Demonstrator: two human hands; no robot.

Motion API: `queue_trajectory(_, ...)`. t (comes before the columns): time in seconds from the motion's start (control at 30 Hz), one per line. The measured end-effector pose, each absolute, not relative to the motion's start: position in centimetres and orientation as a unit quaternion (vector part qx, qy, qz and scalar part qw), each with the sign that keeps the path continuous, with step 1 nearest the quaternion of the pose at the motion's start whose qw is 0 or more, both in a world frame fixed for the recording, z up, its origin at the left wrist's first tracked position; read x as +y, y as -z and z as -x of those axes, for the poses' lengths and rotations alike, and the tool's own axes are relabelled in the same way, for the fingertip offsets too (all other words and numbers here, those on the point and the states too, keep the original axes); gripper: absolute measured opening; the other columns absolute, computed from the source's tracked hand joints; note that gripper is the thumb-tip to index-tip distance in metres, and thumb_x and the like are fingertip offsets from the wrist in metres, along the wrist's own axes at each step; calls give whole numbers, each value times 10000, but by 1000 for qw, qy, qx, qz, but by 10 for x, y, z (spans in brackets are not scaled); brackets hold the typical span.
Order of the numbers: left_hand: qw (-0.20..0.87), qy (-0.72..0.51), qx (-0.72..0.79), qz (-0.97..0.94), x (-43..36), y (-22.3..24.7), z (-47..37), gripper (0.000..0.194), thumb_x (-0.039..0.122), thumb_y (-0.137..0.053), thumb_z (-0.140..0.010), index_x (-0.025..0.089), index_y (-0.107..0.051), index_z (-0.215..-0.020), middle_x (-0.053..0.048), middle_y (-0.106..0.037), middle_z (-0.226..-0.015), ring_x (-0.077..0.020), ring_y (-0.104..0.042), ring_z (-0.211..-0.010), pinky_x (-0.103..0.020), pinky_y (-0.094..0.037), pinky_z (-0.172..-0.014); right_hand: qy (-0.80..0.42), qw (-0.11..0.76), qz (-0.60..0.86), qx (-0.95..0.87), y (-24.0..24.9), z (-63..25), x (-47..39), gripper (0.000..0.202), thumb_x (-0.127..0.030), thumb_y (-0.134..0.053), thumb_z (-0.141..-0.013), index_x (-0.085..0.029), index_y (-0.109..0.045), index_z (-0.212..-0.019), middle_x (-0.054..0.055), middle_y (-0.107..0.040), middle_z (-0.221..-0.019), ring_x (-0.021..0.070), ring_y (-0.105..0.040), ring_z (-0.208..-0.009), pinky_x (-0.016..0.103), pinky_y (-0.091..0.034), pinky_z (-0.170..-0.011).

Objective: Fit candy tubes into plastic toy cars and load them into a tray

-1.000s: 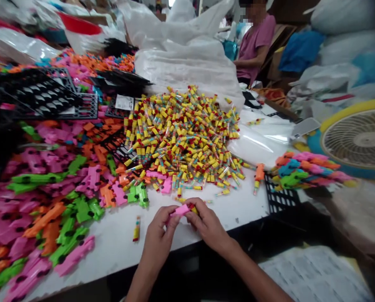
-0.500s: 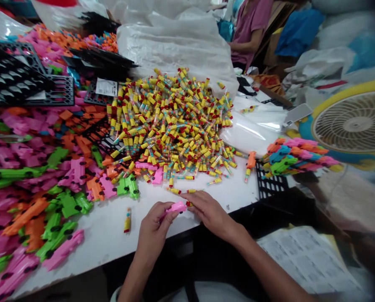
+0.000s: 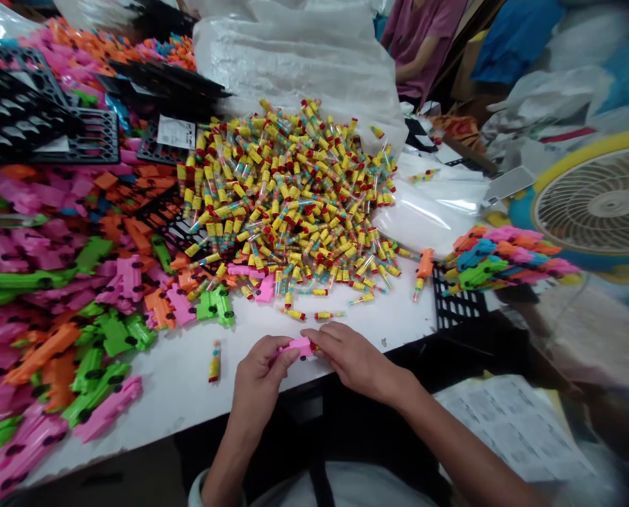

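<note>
Near the table's front edge, my left hand (image 3: pixel 260 373) pinches a pink toy car (image 3: pixel 299 346) between thumb and fingers. My right hand (image 3: pixel 349 355) is at the car's right end, its fingers closed round a small yellow-and-red tube (image 3: pixel 315 346) that is mostly hidden and meets the car. Just beyond my hands lie two loose candy tubes (image 3: pixel 329 315). Another single tube (image 3: pixel 215 362) rests on the white table to the left of my left hand.
A large heap of candy tubes (image 3: pixel 293 204) fills the middle. Pink, green and orange cars (image 3: pixel 116 338) pile up at left, beside black trays (image 3: pixel 95 134). Assembled cars (image 3: pixel 483 273) sit at right near a yellow fan (image 3: pixel 615 204). A person (image 3: pixel 425 42) is at the back.
My right hand's fingers have come closer around the pink car's right end, and the tube now meets the car. The camera view has shifted slightly.
</note>
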State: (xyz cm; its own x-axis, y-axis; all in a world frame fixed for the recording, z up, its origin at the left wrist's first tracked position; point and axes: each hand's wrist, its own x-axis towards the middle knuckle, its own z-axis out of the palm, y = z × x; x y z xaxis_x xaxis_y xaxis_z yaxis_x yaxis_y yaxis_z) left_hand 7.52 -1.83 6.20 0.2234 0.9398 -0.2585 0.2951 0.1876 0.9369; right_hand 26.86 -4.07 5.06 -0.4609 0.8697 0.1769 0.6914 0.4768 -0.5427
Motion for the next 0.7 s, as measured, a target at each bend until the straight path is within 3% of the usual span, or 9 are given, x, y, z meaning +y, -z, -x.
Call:
queue_trajectory(0.13, 576, -284, 573, -509, -19, -65, -79, 349, 496, -667, -732, 180, -663, -880, 50, -497, -576, -122, -458, -554, -246, -367, -562, -120, 184, 492, -842, -52, -265, -44, 326, -389, -544, -903, -125, -558, -1094, 104, -634, -912, 215, -562, -844, 347, -479, -764)
queue_trajectory(0.27, 596, -260, 561, -513, -17, -68, -80, 348, 504, -641, -733, 169, -657, -825, 52, -477, -536, -121, -448, -540, -244, -369, -558, -44, 155, 490, -857, -43, -262, -45, 259, -406, -490, -932, -171, -570, -859, 34, -599, -730, 176, -529, -667, 304, -391, -618)
queue_trajectory(0.37, 598, -217, 556, -534, -17, -67, -81, 342, 505, -610, -767, 170, -648, -821, 33, -515, -579, -127, -465, -543, -254, -387, -557, -44, 159, 473, -866, -38, -262, -45, 283, -404, -455, -950, -172, -567, -833, 32, -602, -713, 168, -537, -649, 296, -370, -605)
queue_trajectory(0.43, 585, -211, 545, -563, -18, -66, -83, 339, 496, -561, -822, 179, -649, -901, -8, -604, -725, -142, -533, -612, -276, -439, -618, -60, 176, 481, -857, -34, -266, -48, 285, -391, -418, -965, -170, -581, -888, 46, -626, -744, 171, -561, -671, 293, -391, -619)
queue_trajectory(0.57, 503, -305, 520, -619, -11, -62, -79, 409, 436, -521, -887, 224, -547, -1235, -88, -604, -1130, -173, -608, -899, -317, -497, -799, -36, 237, 585, -775, -23, -303, -57, 308, -411, -364, -972, -208, -596, -968, 68, -656, -808, 198, -599, -734, 319, -457, -674)
queue_trajectory(0.7, 288, -376, 614, -632, 16, -60, -40, 361, 404, -494, -906, 196, -574, -1190, -106, -587, -1087, -181, -590, -871, -296, -499, -686, 88, 271, 707, -647, -16, -358, -58, 432, -536, -412, -919, -172, -605, -1048, 132, -653, -913, 271, -599, -870, 420, -481, -792)
